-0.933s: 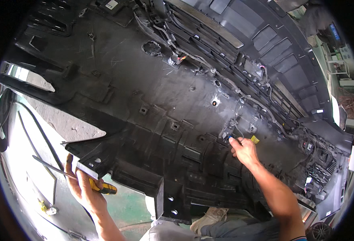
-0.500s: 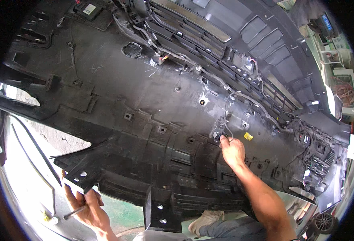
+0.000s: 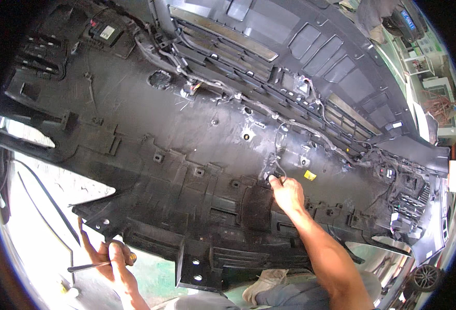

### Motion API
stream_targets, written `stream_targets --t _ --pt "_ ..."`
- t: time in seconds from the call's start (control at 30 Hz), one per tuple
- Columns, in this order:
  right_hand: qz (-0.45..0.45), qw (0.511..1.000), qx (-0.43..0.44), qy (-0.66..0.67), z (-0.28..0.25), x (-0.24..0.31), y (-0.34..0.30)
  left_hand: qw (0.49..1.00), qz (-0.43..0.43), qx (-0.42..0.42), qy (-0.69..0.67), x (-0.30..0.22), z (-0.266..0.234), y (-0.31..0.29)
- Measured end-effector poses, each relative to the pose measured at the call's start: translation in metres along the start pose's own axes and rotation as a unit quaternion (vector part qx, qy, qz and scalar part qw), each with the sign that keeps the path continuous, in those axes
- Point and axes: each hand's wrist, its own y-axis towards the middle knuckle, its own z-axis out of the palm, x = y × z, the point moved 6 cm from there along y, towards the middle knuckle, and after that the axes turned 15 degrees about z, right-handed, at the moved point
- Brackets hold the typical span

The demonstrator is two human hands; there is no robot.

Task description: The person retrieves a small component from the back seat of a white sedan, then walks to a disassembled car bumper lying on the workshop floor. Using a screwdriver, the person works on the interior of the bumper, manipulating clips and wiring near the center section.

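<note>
A large black plastic car bumper (image 3: 186,139), its inner side facing up, spreads out in front of me. My right hand (image 3: 289,195) is closed, thumb and index finger pinching a small dark connector (image 3: 271,176) on the bumper's inner face. From there a thin grey cable (image 3: 279,166) loops up. What lies under the fingertips is partly hidden. At lower left, my left hand (image 3: 109,261) grips a screwdriver (image 3: 86,267) with a dark shaft and an orange-and-black handle end. Its index finger stretches up beside the bumper's corner bracket (image 3: 103,223).
A wiring harness (image 3: 261,107) runs along the bumper's far side, past slatted grille parts (image 3: 228,39). A yellow label (image 3: 310,175) is right of my right hand. Below are my shoe (image 3: 265,285) and a car wheel (image 3: 424,278). Shelving (image 3: 419,64) stands at far right.
The view has shifted, so the bumper sits slightly further left. My left hand has come off the corner bracket, with the screwdriver still in it. My right hand keeps its pinch on the connector.
</note>
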Motion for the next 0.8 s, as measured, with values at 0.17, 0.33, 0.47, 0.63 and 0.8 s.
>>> stream_targets --t 0.17,0.33,0.47,0.63,0.8 --pt "0.008 0.998 -0.064 -0.011 -0.008 0.002 -0.013 0.999 -0.034 -0.001 -0.001 -0.002 0.007 0.006" --pt "0.012 0.996 -0.085 -0.004 -0.007 0.004 -0.012 0.997 -0.070 0.012 0.004 0.001 0.009 0.007" --pt "-0.002 0.993 -0.115 0.000 -0.006 0.002 -0.013 0.997 -0.066 -0.013 -0.025 0.007 0.009 0.007" --pt "0.005 0.992 -0.125 0.015 -0.003 0.000 -0.013 0.999 -0.044 -0.006 -0.015 0.007 0.009 0.008" --pt "0.026 0.994 -0.102 0.025 -0.001 -0.002 -0.010 1.000 -0.006 -0.016 0.012 0.006 0.011 0.009"
